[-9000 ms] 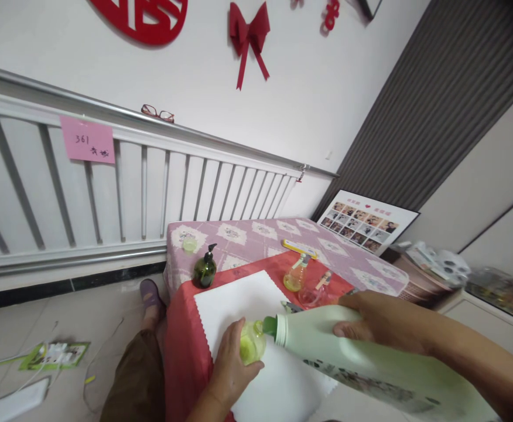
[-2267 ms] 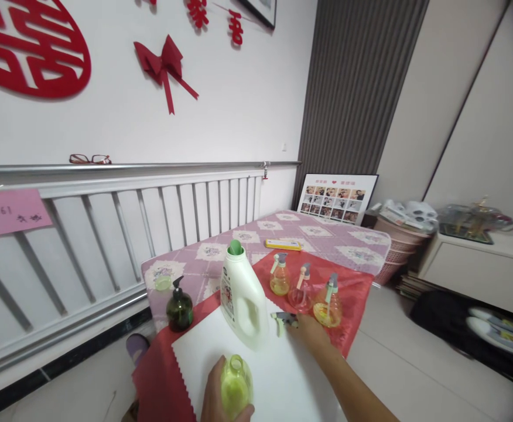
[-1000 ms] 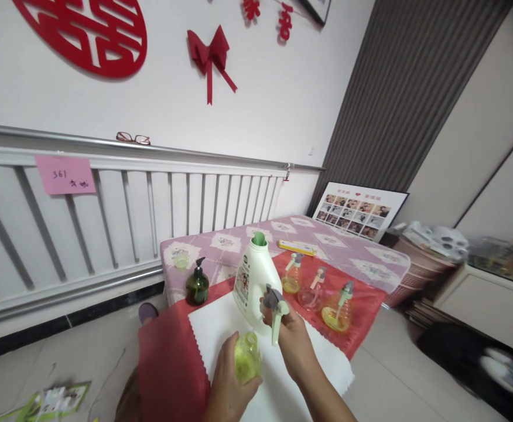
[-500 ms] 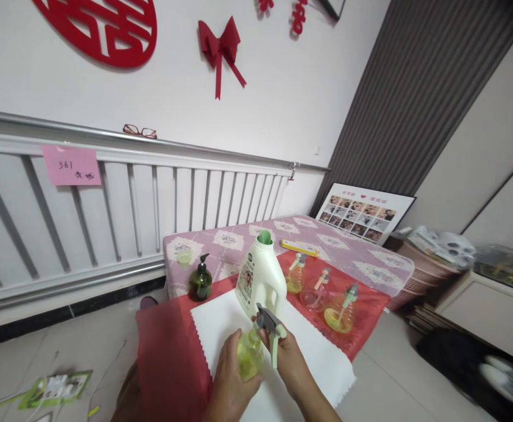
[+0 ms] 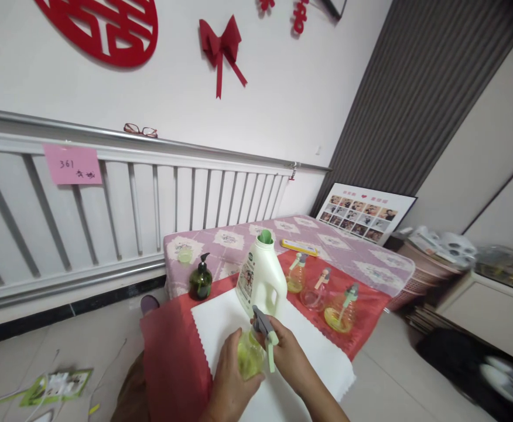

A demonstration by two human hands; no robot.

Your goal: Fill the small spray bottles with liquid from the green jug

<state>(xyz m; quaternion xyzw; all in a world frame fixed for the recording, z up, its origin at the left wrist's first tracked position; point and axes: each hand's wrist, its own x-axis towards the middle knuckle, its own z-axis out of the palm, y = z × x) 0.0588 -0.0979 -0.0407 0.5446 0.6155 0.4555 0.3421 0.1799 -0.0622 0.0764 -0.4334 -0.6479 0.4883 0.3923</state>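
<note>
**Two hands bring the spray head down onto the small bottle**

Both of your hands meet over the white mat (image 5: 300, 357) near the front edge of the table. Your left hand (image 5: 230, 381) is wrapped around the small yellow-green bottle (image 5: 248, 356), holding it upright just above the mat. Your right hand (image 5: 285, 351) grips the grey and green spray head (image 5: 263, 331), fingers closed around it.

A second ago the spray head was raised well above the bottle; half a second ago it was lower; now it sits at the bottle's mouth with its trigger pointing down. It appears to be seated on the neck, though your fingers hide the joint, so whether it is threaded on cannot be told.

Behind your hands, the large white detergent bottle (image 5: 260, 281) stands upright at the mat's far edge. Three filled spray bottles (image 5: 322, 290) stand in a row on the red cloth (image 5: 173, 351) toward the right edge. A dark green pump bottle (image 5: 200, 280) stands toward the left edge.
</note>
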